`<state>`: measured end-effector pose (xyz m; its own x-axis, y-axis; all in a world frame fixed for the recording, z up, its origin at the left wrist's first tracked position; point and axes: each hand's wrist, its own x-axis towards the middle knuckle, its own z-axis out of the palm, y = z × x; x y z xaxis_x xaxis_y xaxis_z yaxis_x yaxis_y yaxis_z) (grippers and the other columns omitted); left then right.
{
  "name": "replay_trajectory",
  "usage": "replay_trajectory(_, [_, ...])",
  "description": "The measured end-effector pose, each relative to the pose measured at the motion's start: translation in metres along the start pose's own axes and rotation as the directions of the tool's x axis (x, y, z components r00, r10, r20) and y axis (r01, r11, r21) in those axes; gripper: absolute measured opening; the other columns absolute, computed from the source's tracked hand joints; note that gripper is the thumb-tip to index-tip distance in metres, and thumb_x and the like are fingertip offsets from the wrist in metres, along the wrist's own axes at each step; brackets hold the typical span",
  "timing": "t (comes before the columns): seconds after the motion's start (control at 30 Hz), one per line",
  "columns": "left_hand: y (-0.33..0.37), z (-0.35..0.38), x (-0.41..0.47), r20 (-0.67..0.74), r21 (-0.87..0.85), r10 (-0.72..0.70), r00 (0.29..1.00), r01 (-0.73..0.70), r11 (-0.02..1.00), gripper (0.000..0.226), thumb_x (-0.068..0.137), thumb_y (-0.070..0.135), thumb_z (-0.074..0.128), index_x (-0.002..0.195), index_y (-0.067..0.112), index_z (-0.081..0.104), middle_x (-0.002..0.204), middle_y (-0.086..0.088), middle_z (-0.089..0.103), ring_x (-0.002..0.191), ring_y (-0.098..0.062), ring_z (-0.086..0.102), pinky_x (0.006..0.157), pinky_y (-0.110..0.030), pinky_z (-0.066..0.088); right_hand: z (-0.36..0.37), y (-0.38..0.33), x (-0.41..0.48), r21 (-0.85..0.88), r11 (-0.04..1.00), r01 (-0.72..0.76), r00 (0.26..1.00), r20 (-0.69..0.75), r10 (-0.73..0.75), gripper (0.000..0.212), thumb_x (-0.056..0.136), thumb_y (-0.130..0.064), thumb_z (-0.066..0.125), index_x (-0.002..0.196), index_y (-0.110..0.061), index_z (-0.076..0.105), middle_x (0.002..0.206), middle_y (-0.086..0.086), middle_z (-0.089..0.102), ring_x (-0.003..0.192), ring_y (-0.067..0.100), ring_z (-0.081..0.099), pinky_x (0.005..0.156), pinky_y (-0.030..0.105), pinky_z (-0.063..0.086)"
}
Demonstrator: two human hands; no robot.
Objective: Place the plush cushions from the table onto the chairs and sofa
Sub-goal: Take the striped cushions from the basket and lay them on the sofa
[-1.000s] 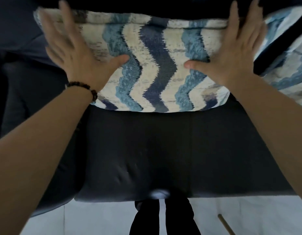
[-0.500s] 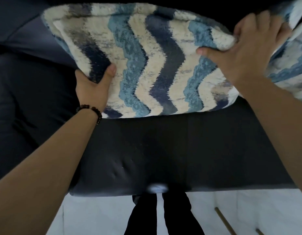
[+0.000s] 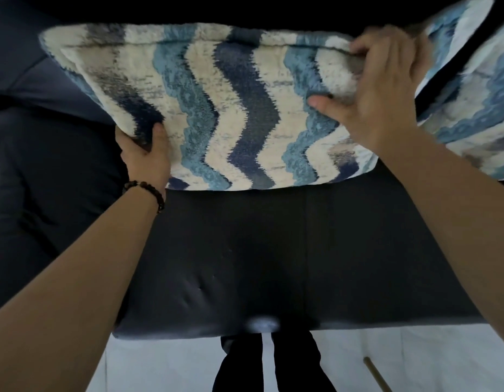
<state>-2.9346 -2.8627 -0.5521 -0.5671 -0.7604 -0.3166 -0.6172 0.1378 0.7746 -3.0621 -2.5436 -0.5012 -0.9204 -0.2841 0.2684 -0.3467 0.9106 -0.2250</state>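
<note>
- The left hand [image 3: 144,159] grips the near-left corner of the plush cushion [image 3: 216,108], thumb on the patterned face and fingers tucked underneath out of sight; a dark beaded bracelet [image 3: 149,190] sits at that wrist.
- The right hand [image 3: 383,89] clasps the cushion's far-right corner, its fingers curled over the top edge and its thumb pressed onto the front face.
- The cushion, with wavy stripes of cream, light blue and navy, leans against the back of the dark sofa [image 3: 273,264], its lower edge resting on the seat.
- A second cushion [image 3: 476,108] with the same pattern lies just beside it to the right, partly cut off by the frame.
- The sofa seat stretches toward the camera, bare in its near part.
- Below its front edge are a pale floor [image 3: 160,363], the person's dark trouser legs [image 3: 273,363], and a thin wooden stick [image 3: 376,374].
</note>
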Motion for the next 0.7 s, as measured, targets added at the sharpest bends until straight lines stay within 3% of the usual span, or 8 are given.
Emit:
replay_trajectory(0.1, [0.008,-0.001,0.002,-0.06,-0.018,0.032,0.998,-0.033,0.999,0.072,0.104,0.039,0.048,0.16,0.013,0.012,0.161,-0.001,0.03,0.144,-0.016,0.036,0.118,-0.033,0.034,-0.013,-0.004,0.013,0.013,1.0,0.02,0.999,0.037,-0.02,0.097,0.078,-0.075,0.064,0.148,-0.012,0.041,0.132,0.016,0.052,0.128,0.034,0.044,0.113,0.051,0.023])
replay_trajectory(0.23, [0.002,0.004,-0.01,-0.077,-0.024,0.04,0.996,-0.042,0.999,0.07,0.105,0.04,0.045,0.159,0.009,0.013,0.16,-0.004,0.032,0.145,-0.018,0.037,0.117,-0.031,0.034,-0.004,0.002,0.008,-0.043,0.998,0.041,0.974,-0.223,-0.05,0.074,0.086,-0.075,0.06,0.123,-0.012,0.049,0.116,0.023,0.057,0.115,0.023,0.037,0.104,0.053,0.035])
replay_trajectory(0.3, [-0.001,0.009,-0.011,-0.048,-0.028,0.081,0.996,-0.083,0.996,0.065,0.1,0.039,0.053,0.149,0.008,0.026,0.141,-0.004,0.048,0.129,-0.023,0.051,0.108,-0.037,0.045,0.003,0.005,0.001,-0.101,0.993,-0.058,0.981,-0.189,0.039,0.077,0.088,-0.078,0.053,0.124,-0.009,0.056,0.126,0.024,0.057,0.127,0.028,0.041,0.112,0.061,0.029])
replay_trajectory(0.4, [0.009,0.011,-0.019,-0.216,0.179,0.302,0.929,-0.266,0.947,0.066,0.097,0.032,0.055,0.15,0.005,0.027,0.155,-0.024,0.026,0.141,-0.04,0.034,0.116,-0.047,0.032,0.006,-0.007,-0.013,-0.202,0.977,-0.063,0.978,-0.21,0.02,0.067,0.101,-0.061,0.048,0.142,-0.008,0.051,0.149,0.034,0.041,0.144,0.049,0.035,0.117,0.068,0.02])
replay_trajectory(0.47, [0.019,0.008,-0.031,-0.192,0.459,0.622,0.759,-0.491,0.741,0.062,0.103,0.032,0.051,0.151,-0.001,0.031,0.155,-0.037,0.02,0.145,-0.05,0.026,0.119,-0.053,0.024,0.006,-0.027,-0.024,-0.185,0.981,0.062,0.971,-0.218,-0.103,0.056,0.106,-0.043,0.047,0.15,-0.01,0.036,0.15,0.041,0.035,0.144,0.055,0.031,0.118,0.068,0.018])
replay_trajectory(0.57, [0.032,0.007,-0.031,0.223,0.665,0.848,0.481,-0.711,0.228,0.059,0.106,0.036,0.046,0.155,0.009,0.029,0.154,-0.041,0.025,0.145,-0.055,0.023,0.117,-0.068,0.015,0.013,-0.058,-0.035,-0.182,0.946,0.269,0.961,-0.015,-0.276,0.068,0.105,-0.047,0.045,0.157,-0.008,0.024,0.157,0.036,0.03,0.147,0.051,0.025,0.119,0.064,0.005])
replay_trajectory(0.63, [0.043,0.011,-0.012,0.386,0.693,0.793,0.472,-0.716,0.089,0.061,0.106,0.048,0.034,0.159,0.021,0.019,0.159,-0.036,0.019,0.147,-0.053,0.017,0.114,-0.074,0.009,0.023,-0.077,-0.028,-0.204,0.906,0.372,0.928,0.108,-0.356,0.078,0.102,-0.06,0.04,0.161,-0.012,0.019,0.164,0.027,0.024,0.151,0.047,0.021,0.12,0.063,0.003])
replay_trajectory(0.7, [0.053,0.015,0.011,0.421,0.713,0.731,0.538,-0.694,0.1,0.068,0.103,0.064,0.024,0.16,0.031,0.007,0.165,-0.027,0.01,0.151,-0.05,0.009,0.111,-0.078,0.006,0.029,-0.083,-0.007,-0.229,0.875,0.426,0.902,0.186,-0.391,0.09,0.096,-0.075,0.031,0.163,-0.02,0.01,0.168,0.021,0.014,0.154,0.044,0.014,0.12,0.063,0.0])
